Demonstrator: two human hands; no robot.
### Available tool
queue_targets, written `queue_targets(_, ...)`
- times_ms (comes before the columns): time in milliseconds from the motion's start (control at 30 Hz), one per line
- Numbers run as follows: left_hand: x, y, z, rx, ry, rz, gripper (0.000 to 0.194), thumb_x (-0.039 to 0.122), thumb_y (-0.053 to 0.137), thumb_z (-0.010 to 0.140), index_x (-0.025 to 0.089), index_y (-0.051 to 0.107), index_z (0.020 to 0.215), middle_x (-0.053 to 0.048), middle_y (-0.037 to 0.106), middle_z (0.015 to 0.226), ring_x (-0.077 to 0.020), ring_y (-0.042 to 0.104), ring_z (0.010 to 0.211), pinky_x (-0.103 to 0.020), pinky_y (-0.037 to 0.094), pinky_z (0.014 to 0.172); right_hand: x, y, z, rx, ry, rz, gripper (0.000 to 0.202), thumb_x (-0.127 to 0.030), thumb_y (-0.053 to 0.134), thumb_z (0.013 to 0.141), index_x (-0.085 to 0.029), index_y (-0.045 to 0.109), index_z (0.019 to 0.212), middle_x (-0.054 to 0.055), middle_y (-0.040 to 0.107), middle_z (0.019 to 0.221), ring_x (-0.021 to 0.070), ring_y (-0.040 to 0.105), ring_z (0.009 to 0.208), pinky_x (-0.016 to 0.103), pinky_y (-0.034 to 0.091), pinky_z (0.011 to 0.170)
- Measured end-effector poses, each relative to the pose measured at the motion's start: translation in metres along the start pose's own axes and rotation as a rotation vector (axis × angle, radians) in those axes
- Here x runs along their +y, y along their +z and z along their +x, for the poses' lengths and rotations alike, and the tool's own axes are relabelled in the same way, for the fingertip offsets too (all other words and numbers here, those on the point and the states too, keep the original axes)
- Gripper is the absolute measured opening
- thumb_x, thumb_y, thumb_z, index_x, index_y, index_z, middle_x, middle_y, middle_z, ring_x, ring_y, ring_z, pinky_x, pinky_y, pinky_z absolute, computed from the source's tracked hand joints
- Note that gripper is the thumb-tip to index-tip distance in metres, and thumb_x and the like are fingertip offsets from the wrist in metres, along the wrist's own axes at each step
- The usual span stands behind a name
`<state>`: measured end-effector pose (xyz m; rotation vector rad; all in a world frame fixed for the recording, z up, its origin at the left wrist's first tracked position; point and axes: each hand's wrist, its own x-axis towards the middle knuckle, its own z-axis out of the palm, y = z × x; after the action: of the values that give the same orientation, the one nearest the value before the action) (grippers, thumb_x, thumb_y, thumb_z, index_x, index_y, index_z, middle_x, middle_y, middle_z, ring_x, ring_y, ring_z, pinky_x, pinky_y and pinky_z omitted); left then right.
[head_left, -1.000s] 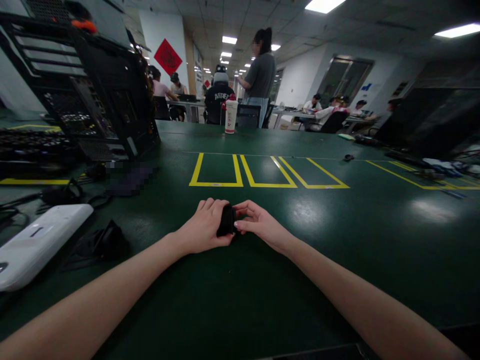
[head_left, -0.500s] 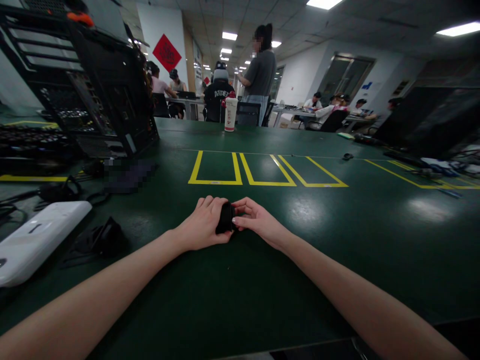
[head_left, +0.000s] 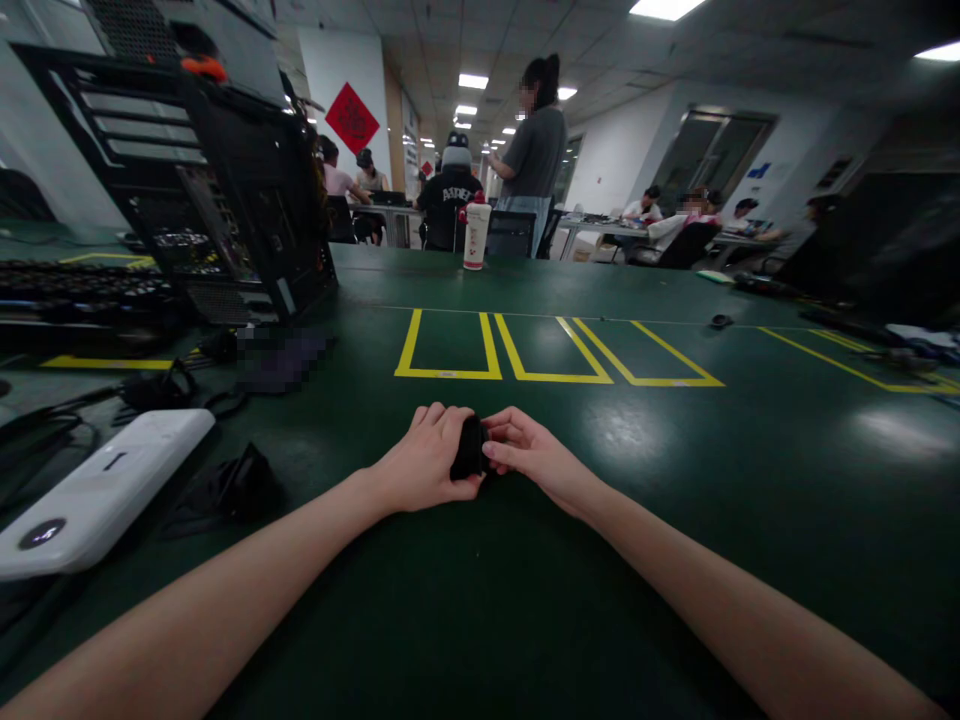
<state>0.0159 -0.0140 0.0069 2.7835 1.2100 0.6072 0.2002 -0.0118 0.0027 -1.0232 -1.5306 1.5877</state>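
Observation:
Low over the green table, my left hand is wrapped round a small black object, thumb below and fingers above. Its kind does not show; it looks dark and roundish, and much of it is covered by my fingers. My right hand pinches the right end of the same object between thumb and fingertips. Both hands are close together in front of the yellow tape outlines.
At left stand an open black computer case, a white device and a crumpled black cloth-like item. A white cup is at the far edge. A small black ring-like piece lies at right. People sit and stand beyond.
The whole view has shifted, so the scene and both hands appear slightly further right and lower. My grip on the black object looks much the same.

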Motion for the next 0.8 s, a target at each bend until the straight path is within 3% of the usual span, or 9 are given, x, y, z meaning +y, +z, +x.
queue_targets(233,-0.0025,-0.0008,-0.0008,-0.008,-0.007,-0.026,0.065,0.042,0.057,0.069,0.009,0.034,0.12,-0.013,0.049,0.107,-0.025,0.044,0.091,-0.039,0.037,0.08,-0.0033,0.0031,-0.0026,0.035,0.009,-0.005,0.023,-0.033,0.056,0.077,-0.021,0.052,0.096,0.001,0.055,0.087,0.0107,0.053,0.072,0.027,0.042,0.066)
queue_targets(533,-0.0021,-0.0039,-0.0017,-0.026,-0.022,-0.053,0.064,0.044,0.056,0.07,0.012,0.034,0.12,-0.013,0.049,0.108,-0.0252,0.045,0.092,-0.04,0.036,0.081,-0.0054,0.0038,-0.0043,-0.01,-0.013,-0.006,0.031,-0.025,0.063,0.071,-0.021,0.049,0.098,0.002,0.053,0.091,0.0115,0.052,0.076,0.027,0.042,0.067)
queue_targets(800,-0.001,-0.0034,-0.0016,-0.007,-0.003,-0.042,0.062,0.041,0.056,0.07,0.01,0.034,0.119,-0.013,0.05,0.107,-0.0257,0.045,0.092,-0.04,0.036,0.081,-0.0023,0.006,-0.0022,0.049,0.004,-0.007,0.026,-0.031,0.057,0.076,-0.019,0.05,0.098,0.003,0.055,0.088,0.0112,0.052,0.071,0.028,0.042,0.065)
